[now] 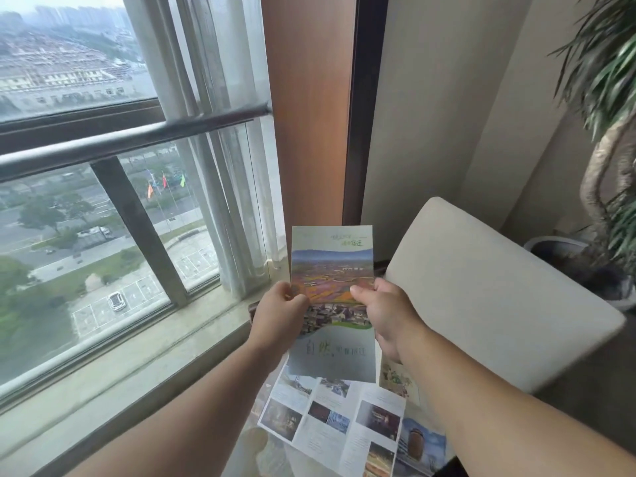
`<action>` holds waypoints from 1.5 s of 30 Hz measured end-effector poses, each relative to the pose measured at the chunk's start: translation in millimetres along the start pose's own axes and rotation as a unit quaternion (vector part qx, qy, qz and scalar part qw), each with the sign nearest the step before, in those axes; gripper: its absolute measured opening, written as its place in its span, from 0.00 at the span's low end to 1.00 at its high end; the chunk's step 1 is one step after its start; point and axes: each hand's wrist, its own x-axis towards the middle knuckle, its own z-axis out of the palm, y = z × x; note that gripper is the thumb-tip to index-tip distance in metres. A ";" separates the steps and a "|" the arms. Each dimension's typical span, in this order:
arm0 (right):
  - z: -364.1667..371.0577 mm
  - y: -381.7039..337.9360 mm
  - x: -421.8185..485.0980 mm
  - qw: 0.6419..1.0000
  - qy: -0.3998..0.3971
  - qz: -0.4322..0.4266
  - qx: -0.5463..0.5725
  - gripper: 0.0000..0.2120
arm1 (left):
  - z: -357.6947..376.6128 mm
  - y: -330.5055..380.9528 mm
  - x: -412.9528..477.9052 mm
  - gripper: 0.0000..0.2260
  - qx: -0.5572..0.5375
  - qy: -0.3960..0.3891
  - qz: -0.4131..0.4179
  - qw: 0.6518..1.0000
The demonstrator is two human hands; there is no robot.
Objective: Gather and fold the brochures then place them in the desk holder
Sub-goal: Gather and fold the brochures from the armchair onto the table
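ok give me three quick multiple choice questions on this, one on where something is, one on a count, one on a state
1. Where does the unfolded brochure lie relative to the held brochure?
A above it; B below it; C far left of it.
2. How many hands grip the held brochure?
A none; B one; C two.
3. The held brochure is:
A folded shut; B spread fully open; C crumpled up.

Answers:
1 B, its panels spread out under the raised one.
2 C, the left hand and right hand pinch its side edges.
3 A, only one cover panel shows.
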 end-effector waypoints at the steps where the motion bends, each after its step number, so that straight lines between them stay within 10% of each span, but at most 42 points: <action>1: -0.5 -1.8 0.2 1.000 0.004 -0.006 -0.004 0.27 | 1.4 0.7 -1.9 0.06 0.025 0.011 0.013 1.000; 15: 62.9 3.9 -9.3 0.990 -0.017 -0.037 -0.135 0.28 | -56.3 -20.2 -25.8 0.15 -0.269 0.017 -0.027 0.963; 20: 155.1 20.7 -33.7 0.954 -0.097 -0.087 -0.269 0.04 | -130.4 -74.0 -44.4 0.11 -0.077 0.183 -0.030 0.980; 26: 285.2 72.4 -81.2 0.901 -0.180 -0.094 -0.383 0.06 | -243.5 -172.0 -94.9 0.16 0.146 0.280 -0.090 0.945; 45: 549.1 364.4 -134.2 0.763 -0.267 -0.033 -0.588 0.10 | -414.9 -496.6 -167.2 0.17 0.210 0.222 -0.334 0.892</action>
